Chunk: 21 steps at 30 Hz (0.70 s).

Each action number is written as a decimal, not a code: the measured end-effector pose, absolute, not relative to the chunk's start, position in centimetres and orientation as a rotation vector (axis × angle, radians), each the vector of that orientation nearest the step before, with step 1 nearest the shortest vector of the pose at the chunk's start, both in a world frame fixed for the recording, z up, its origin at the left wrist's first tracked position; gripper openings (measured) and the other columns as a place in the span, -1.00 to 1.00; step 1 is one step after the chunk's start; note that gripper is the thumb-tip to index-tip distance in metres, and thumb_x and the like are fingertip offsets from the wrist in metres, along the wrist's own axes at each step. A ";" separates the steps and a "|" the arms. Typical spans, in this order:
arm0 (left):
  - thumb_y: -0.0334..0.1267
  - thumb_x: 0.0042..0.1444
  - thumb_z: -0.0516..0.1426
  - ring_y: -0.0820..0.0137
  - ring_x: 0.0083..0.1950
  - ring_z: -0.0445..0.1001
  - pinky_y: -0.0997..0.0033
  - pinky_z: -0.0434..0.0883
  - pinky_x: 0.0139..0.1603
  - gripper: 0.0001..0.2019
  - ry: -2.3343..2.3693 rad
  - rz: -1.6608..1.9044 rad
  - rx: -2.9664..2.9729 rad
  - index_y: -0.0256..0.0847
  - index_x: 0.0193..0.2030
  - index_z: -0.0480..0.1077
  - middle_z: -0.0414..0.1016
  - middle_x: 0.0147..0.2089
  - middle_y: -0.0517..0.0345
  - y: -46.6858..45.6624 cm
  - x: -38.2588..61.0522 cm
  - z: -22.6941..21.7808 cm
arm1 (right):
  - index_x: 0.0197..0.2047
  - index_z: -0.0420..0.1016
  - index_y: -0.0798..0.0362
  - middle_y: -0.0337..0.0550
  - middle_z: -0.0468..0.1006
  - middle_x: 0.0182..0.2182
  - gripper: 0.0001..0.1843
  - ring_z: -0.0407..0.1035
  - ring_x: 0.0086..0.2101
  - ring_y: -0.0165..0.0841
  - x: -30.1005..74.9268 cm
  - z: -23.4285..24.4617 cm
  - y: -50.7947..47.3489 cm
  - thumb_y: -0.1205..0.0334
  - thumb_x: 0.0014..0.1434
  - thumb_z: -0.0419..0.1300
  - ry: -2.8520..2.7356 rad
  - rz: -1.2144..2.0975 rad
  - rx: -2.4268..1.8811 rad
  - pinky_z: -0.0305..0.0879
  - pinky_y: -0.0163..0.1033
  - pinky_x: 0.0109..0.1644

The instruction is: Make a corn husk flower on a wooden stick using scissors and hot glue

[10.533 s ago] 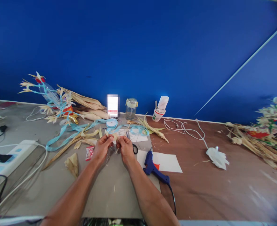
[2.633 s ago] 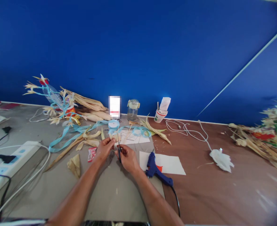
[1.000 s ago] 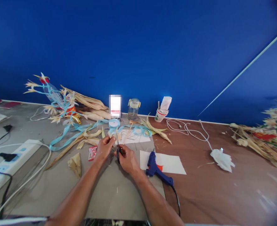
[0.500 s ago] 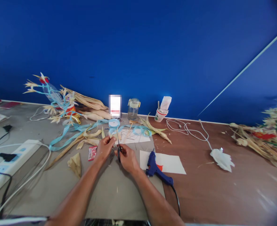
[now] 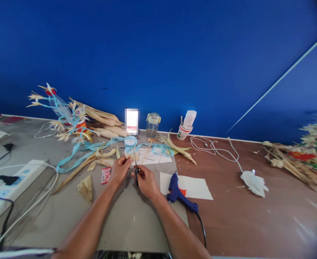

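Observation:
My left hand (image 5: 120, 170) pinches a small pale piece of dried corn husk (image 5: 128, 158) above the grey mat. My right hand (image 5: 145, 181) is closed on black-handled scissors (image 5: 136, 173), whose blades point up toward the husk piece. Both hands meet just in front of a white sheet with drawn lines (image 5: 152, 157). A blue glue gun (image 5: 179, 194) lies just right of my right hand, partly on a white paper (image 5: 195, 187).
Light blue ribbon (image 5: 74, 154), a ribbon spool (image 5: 130, 141) and loose husks (image 5: 101, 157) lie beyond my hands. A glass jar (image 5: 152, 125) and paper cup (image 5: 183, 131) stand by the blue wall. A power strip (image 5: 11, 184) with cables sits left; husk flowers (image 5: 304, 158) lie right.
Since ten seconds ago my right hand has taken up the scissors. Over the last second both hands have stayed nearly still at the husk piece.

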State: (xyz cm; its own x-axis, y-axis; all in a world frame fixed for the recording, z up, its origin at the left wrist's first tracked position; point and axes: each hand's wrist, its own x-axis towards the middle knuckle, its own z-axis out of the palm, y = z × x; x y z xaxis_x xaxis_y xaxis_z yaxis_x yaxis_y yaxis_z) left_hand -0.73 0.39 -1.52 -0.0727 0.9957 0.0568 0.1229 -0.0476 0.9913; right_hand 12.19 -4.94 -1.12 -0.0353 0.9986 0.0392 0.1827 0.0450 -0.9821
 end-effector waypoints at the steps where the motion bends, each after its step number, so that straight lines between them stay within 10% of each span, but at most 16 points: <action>1: -0.03 -0.06 0.17 0.50 -0.54 0.17 0.49 0.11 -0.50 -0.70 1.329 1.245 1.301 -0.23 -0.57 0.30 0.18 -0.62 0.30 0.4 -0.7 -1.5 | -0.20 0.51 0.09 -0.24 0.49 -0.48 -0.74 0.29 -0.50 -0.43 12.2 -1.1 -4.9 0.20 0.04 0.14 -1.388 1.104 -1.298 0.23 -0.36 -0.40; 21: -0.07 -0.05 0.17 0.50 -0.56 0.17 0.48 0.12 -0.49 -0.70 1.349 1.246 1.302 -0.22 -0.60 0.27 0.19 -0.64 0.30 0.2 -0.7 -0.8 | -0.16 0.51 0.07 -0.20 0.54 -0.42 -0.70 0.36 -0.46 -0.40 12.2 -1.9 -4.8 0.25 0.05 0.09 -1.394 1.077 -1.273 0.26 -0.35 -0.38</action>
